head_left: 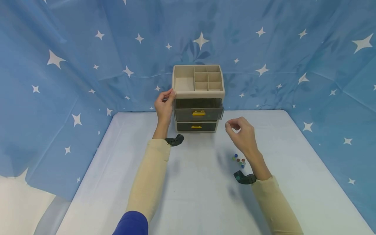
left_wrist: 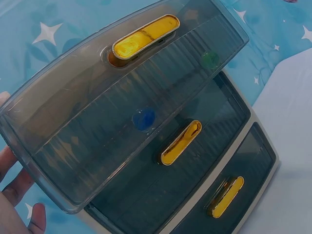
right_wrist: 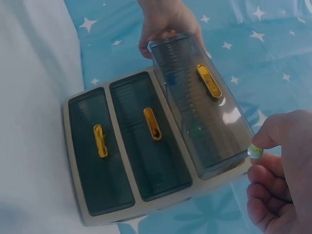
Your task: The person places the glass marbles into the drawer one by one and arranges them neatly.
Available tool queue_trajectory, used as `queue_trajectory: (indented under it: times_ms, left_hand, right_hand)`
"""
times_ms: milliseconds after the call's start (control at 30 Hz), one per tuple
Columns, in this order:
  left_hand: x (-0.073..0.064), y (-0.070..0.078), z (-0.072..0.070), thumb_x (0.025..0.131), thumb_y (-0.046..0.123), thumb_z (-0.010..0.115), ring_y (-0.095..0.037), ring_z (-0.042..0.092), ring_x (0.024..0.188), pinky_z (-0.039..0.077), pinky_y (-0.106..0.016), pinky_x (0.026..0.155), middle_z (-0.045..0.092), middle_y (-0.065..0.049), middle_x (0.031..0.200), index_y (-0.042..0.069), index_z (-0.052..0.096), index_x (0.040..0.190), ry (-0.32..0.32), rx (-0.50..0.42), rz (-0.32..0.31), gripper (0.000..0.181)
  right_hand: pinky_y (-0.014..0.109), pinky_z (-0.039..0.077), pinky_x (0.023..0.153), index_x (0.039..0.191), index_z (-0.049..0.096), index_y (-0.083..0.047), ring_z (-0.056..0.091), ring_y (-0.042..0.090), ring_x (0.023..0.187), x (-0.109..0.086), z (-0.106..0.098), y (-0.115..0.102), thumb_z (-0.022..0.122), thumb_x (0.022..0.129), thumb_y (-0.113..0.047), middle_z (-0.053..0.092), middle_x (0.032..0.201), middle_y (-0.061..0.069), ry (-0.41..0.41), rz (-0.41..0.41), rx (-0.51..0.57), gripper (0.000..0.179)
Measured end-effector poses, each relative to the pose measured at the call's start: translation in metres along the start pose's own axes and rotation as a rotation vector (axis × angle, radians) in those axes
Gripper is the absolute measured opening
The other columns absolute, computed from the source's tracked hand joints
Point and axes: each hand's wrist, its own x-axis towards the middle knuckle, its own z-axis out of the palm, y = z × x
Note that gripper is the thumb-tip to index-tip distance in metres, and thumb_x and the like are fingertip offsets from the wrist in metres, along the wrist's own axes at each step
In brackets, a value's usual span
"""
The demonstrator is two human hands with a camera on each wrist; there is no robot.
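A beige desktop drawer cabinet (head_left: 197,94) with smoky see-through drawers stands at the back of the table. Its top drawer (head_left: 184,114) is pulled out; the two lower ones are closed. Through that drawer's front a blue marble (left_wrist: 144,119) and a green marble (left_wrist: 210,60) show inside. My left hand (head_left: 164,106) holds the cabinet's left side by the top drawer, some fingertips hidden. Just right of the open drawer, my right hand (head_left: 242,135) pinches a clear marble (right_wrist: 255,151) with yellow-green in it between thumb and forefinger; the other fingers are curled.
Several loose marbles (head_left: 240,162) lie on the white tabletop (head_left: 199,182), below the right hand. The cabinet top has one large and several small compartments (head_left: 201,77). A blue star-patterned cloth (head_left: 164,29) hangs behind and along the sides.
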Motion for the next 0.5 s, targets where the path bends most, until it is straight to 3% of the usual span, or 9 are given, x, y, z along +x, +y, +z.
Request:
queue_trajectory:
  times_ms: [267,500]
  left_hand:
    - [0.000,-0.003,-0.001,0.090,0.024,0.076,-0.003,0.055,0.076,0.046,-0.017,0.067,0.070,0.003,0.093,0.007,0.076,0.110,0.003,-0.010,0.004,0.026]
    - [0.001,-0.003,0.000,0.090,0.024,0.076,-0.004,0.055,0.075,0.045,-0.017,0.066,0.067,0.009,0.089,0.007,0.076,0.109,0.003,-0.021,0.009,0.026]
  right_hand:
    - [0.033,0.047,0.076,0.099,0.070,0.001,0.059,0.027,0.084,0.011,0.003,-0.003,0.067,0.093,-0.013,0.066,0.091,0.015,0.013,0.006,0.007,0.015]
    - [0.035,0.047,0.075,0.100,0.069,0.003,0.059,0.029,0.084,0.023,0.006,-0.008,0.068,0.092,-0.011,0.065,0.092,0.017,0.043,-0.024,0.033,0.016]
